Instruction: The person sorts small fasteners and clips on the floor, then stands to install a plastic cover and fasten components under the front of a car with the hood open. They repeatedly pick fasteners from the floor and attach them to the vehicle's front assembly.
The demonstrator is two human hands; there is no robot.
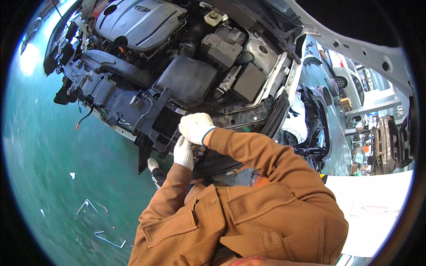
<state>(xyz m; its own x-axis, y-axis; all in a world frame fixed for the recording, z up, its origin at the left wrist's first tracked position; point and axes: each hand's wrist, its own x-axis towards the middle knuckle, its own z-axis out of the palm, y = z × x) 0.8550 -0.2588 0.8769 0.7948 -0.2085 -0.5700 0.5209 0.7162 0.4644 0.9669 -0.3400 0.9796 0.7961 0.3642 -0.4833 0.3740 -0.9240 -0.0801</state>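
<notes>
At the front of an exposed engine bay [188,80], a person's white-gloved right hand [195,127] sits just beyond the gloved left hand [183,155]. The person wears a brown ribbed jacket [262,201]. A grey engine cover [137,23] is at the top; bent rods [109,240] lie on the green floor [57,150] at left.

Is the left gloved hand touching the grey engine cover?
Apart. The head view shows the left hand well below the engine cover in the picture, with the black box visible between them.
</notes>
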